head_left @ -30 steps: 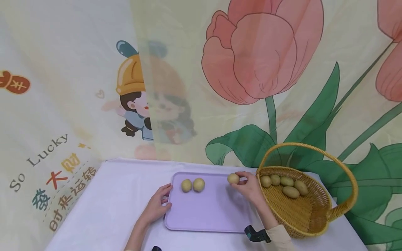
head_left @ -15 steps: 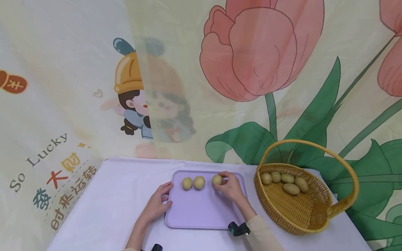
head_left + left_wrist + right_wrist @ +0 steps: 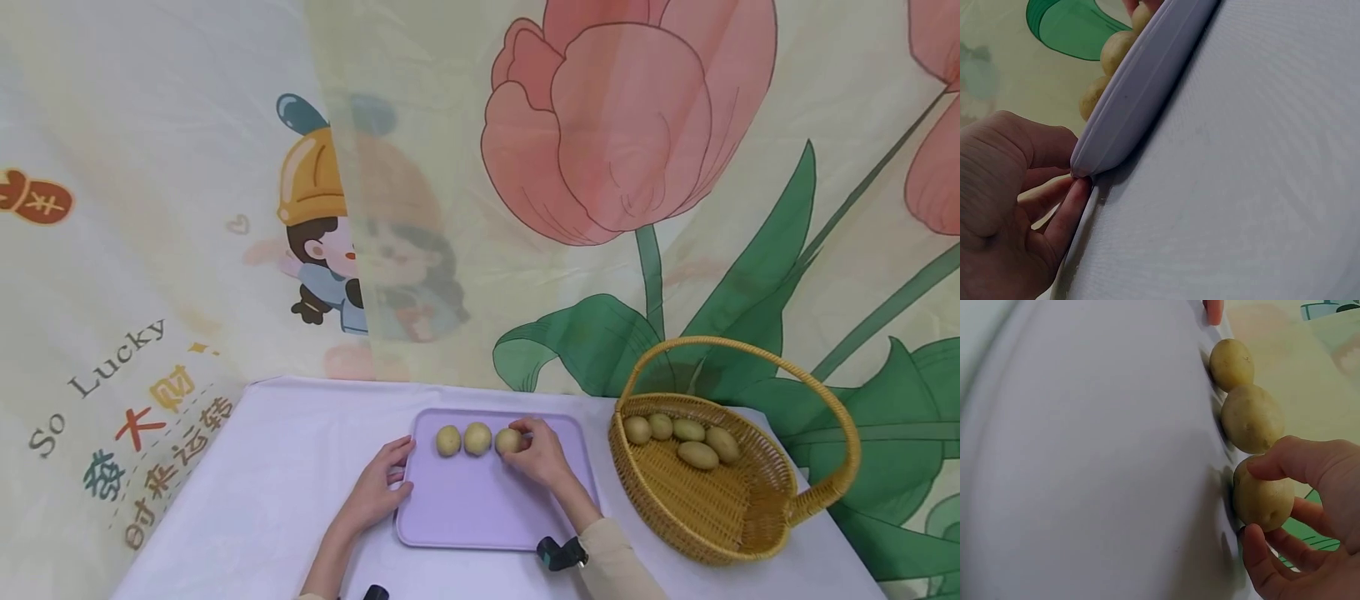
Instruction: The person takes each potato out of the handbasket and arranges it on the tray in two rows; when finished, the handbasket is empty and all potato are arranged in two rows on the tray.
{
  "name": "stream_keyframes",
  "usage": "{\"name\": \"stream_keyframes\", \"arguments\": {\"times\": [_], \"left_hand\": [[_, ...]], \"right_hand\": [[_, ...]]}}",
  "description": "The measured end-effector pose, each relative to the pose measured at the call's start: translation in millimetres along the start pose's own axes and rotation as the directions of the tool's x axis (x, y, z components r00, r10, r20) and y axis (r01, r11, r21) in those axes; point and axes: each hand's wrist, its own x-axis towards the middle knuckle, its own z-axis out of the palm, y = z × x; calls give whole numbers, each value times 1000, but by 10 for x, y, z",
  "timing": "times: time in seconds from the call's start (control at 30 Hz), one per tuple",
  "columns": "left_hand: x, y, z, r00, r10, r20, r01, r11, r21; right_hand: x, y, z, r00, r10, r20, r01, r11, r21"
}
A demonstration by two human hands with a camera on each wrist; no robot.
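Note:
On a pale purple tray (image 3: 480, 512) two round potatoes (image 3: 448, 441) lie side by side near the far edge. My right hand (image 3: 542, 457) pinches a third potato (image 3: 506, 442) with thumb and fingers, just right of that pair. In the right wrist view this gripped potato (image 3: 1262, 497) sits close beside the middle potato (image 3: 1252, 419), over the tray surface. My left hand (image 3: 378, 483) holds the tray's left edge. The left wrist view shows its thumb and fingertips at the tray's rim (image 3: 1116, 112), with the potatoes (image 3: 1117, 52) partly hidden behind it.
A wicker basket (image 3: 761, 546) with a tall handle stands right of the tray, several potatoes (image 3: 697, 455) at its far left side. A white cloth (image 3: 300, 450) covers the table. Behind it hangs a printed backdrop (image 3: 600, 150) with tulips. Black wrist cameras (image 3: 561, 553) sit on the wrists.
My right hand has carried its potato leftward over the tray from the right edge, bringing it next to the other two. The left hand stays on the tray's edge.

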Motion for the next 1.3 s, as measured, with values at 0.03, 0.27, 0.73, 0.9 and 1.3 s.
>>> {"name": "stream_keyframes", "arguments": {"times": [0.03, 0.27, 0.73, 0.9, 1.3], "left_hand": [[5, 6, 9, 1000, 5, 6, -5, 1000, -1], [25, 23, 30, 1000, 22, 6, -22, 1000, 0], [58, 56, 36, 1000, 25, 12, -25, 1000, -8], [51, 29, 15, 1000, 26, 5, -26, 1000, -5], [6, -19, -9, 1000, 12, 6, -12, 1000, -5]], "right_hand": [[-8, 11, -3, 1000, -3, -3, 3, 1000, -13], [-16, 9, -31, 1000, -17, 6, 17, 1000, -17], [-2, -13, -101, 999, -33, 13, 34, 998, -50], [26, -56, -257, 999, -41, -6, 41, 999, -5], [-88, 113, -1351, 979, 51, -195, -56, 998, -19]]}}
